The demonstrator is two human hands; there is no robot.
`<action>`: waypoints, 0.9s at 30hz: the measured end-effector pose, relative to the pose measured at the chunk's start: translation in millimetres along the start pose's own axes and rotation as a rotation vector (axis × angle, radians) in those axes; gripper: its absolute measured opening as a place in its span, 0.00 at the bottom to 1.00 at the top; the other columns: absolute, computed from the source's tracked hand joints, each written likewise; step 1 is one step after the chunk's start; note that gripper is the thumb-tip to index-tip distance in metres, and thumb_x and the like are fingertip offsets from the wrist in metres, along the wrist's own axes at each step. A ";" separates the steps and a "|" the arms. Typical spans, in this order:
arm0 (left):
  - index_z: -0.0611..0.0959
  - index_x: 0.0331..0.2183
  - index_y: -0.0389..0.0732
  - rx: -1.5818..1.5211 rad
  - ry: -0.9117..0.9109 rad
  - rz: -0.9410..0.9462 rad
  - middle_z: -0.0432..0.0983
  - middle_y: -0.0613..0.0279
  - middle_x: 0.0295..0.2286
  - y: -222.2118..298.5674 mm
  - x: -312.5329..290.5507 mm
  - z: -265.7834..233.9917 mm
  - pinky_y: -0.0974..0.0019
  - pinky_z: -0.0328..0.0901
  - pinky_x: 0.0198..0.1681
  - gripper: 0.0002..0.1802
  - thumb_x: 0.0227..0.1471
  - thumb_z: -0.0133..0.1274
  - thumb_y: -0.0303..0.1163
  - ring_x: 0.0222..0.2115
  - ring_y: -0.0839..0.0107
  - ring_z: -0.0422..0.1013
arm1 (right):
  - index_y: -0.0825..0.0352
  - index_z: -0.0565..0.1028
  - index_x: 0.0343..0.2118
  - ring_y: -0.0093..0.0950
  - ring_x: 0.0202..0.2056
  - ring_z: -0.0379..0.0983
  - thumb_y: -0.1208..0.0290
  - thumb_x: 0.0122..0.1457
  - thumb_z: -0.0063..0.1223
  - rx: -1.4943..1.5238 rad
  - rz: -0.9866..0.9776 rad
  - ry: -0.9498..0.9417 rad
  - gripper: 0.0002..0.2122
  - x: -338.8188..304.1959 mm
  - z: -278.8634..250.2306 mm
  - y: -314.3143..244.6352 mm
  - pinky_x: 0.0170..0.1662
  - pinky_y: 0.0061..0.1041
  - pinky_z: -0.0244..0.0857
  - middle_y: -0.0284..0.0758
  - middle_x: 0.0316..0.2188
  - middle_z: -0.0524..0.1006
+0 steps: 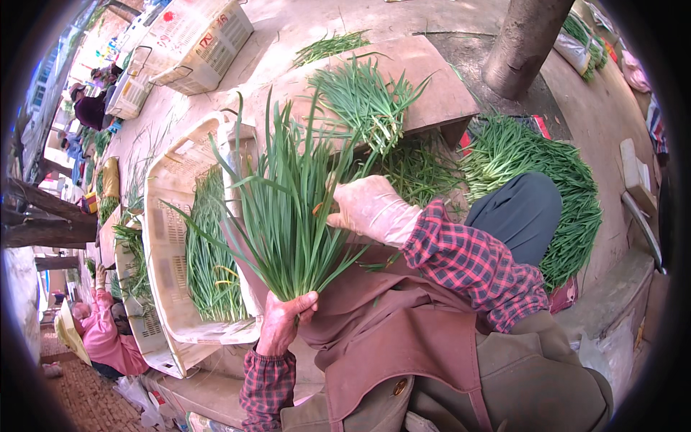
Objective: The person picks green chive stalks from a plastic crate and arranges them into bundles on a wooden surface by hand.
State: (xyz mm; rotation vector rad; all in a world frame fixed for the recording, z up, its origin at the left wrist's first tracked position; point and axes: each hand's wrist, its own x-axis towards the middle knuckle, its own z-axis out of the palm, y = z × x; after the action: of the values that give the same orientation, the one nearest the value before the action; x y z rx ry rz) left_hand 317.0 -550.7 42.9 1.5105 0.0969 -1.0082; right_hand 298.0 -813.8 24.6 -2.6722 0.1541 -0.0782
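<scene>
**Both hands on a bunch of green chives above a white crate**

You sit outdoors on pale concrete ground, a brown apron (403, 324) across your lap and red plaid sleeves on both arms. To your right a broad heap of loose chives (547, 180) spreads over the ground beside your grey trouser leg. Ahead, a low wooden desk (432, 79) carries another small pile of chives (363, 101), and a tree trunk (525, 43) rises behind it. To your left stands a white plastic crate (169, 245) with chives lying lengthwise inside; more white crates (198, 36) sit farther off. A person in pink (108, 338) crouches at the lower left edge.

In front of your chest you hold a bunch of chives (288, 216), fanned upward. Your left hand (284, 317) grips the bunch at its base, fingers clamped tight around the stems. Your right hand (371, 209), in a pale glove, rests against the right side of the leaves halfway up, fingers curled in among the blades; you cannot tell whether they pinch any.
</scene>
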 end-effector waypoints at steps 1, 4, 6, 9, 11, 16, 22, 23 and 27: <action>0.77 0.34 0.35 0.002 -0.005 -0.004 0.74 0.60 0.21 -1.1 -1.1 0.2 0.75 0.56 0.17 0.10 0.49 0.63 0.22 0.16 0.77 0.64 | 0.64 0.78 0.28 0.40 0.24 0.78 0.58 0.54 0.58 -0.040 0.004 0.076 0.13 -3.2 6.0 -6.8 0.29 0.40 0.70 0.41 0.18 0.77; 0.77 0.34 0.35 0.024 -0.024 -0.023 0.74 0.61 0.20 0.0 -6.8 1.1 0.75 0.56 0.17 0.11 0.49 0.63 0.22 0.16 0.77 0.64 | 0.59 0.79 0.28 0.37 0.22 0.78 0.63 0.55 0.56 0.045 -0.111 0.378 0.07 -3.7 40.1 19.5 0.25 0.36 0.70 0.37 0.16 0.76; 0.78 0.33 0.36 0.038 -0.043 -0.039 0.73 0.62 0.20 1.4 -10.5 -3.0 0.76 0.55 0.17 0.10 0.49 0.64 0.23 0.15 0.78 0.64 | 0.57 0.79 0.28 0.33 0.18 0.77 0.68 0.56 0.54 -0.027 -0.066 0.571 0.03 -0.2 42.3 38.7 0.21 0.31 0.69 0.36 0.16 0.76; 0.78 0.33 0.37 0.132 -0.033 -0.049 0.72 0.65 0.19 10.7 -16.5 -7.7 0.76 0.54 0.17 0.08 0.51 0.61 0.23 0.15 0.80 0.62 | 0.60 0.79 0.29 0.32 0.19 0.77 0.69 0.59 0.53 0.334 0.223 0.671 0.06 -12.0 21.5 69.8 0.23 0.32 0.69 0.36 0.17 0.78; 0.78 0.32 0.38 0.266 -0.038 0.006 0.72 0.67 0.19 26.1 -20.0 -8.9 0.76 0.53 0.17 0.06 0.52 0.59 0.23 0.15 0.81 0.61 | 0.61 0.80 0.30 0.31 0.18 0.77 0.67 0.61 0.53 0.408 0.391 0.738 0.07 -25.7 7.6 96.2 0.23 0.30 0.69 0.36 0.17 0.78; 0.78 0.39 0.33 0.990 -0.023 0.568 0.74 0.58 0.20 66.1 -9.6 -47.8 0.65 0.62 0.21 0.11 0.51 0.56 0.22 0.19 0.68 0.71 | 0.62 0.81 0.33 0.29 0.15 0.76 0.64 0.60 0.58 0.273 0.609 0.688 0.07 -50.1 20.3 125.3 0.23 0.29 0.69 0.37 0.14 0.77; 0.68 0.59 0.42 1.930 0.625 0.891 0.74 0.50 0.27 117.0 42.4 -59.9 0.57 0.68 0.25 0.35 0.48 0.53 0.21 0.25 0.56 0.75 | 0.60 0.79 0.28 0.37 0.21 0.77 0.59 0.62 0.52 0.136 0.615 0.265 0.12 -49.5 46.5 128.5 0.27 0.38 0.69 0.35 0.17 0.77; 0.67 0.61 0.44 2.021 0.682 0.913 0.73 0.52 0.26 118.2 50.1 -56.7 0.59 0.68 0.24 0.36 0.48 0.52 0.20 0.24 0.57 0.74 | 0.61 0.79 0.29 0.38 0.23 0.77 0.59 0.62 0.52 0.116 0.514 0.505 0.12 -51.9 50.2 131.5 0.28 0.38 0.69 0.37 0.20 0.78; 0.64 0.63 0.46 2.208 0.692 1.006 0.66 0.61 0.23 92.0 47.7 -41.9 0.65 0.67 0.21 0.39 0.50 0.50 0.21 0.21 0.67 0.69 | 0.67 0.79 0.38 0.31 0.27 0.78 0.70 0.62 0.53 0.411 0.525 0.708 0.08 -58.4 20.6 143.8 0.32 0.29 0.70 0.38 0.28 0.81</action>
State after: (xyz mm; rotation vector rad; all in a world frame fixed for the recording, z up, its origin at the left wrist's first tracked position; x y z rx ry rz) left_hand 422.7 -560.7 78.1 3.0555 -1.5979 0.8573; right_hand 227.9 -925.2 -60.2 -2.0131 0.9358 -0.7873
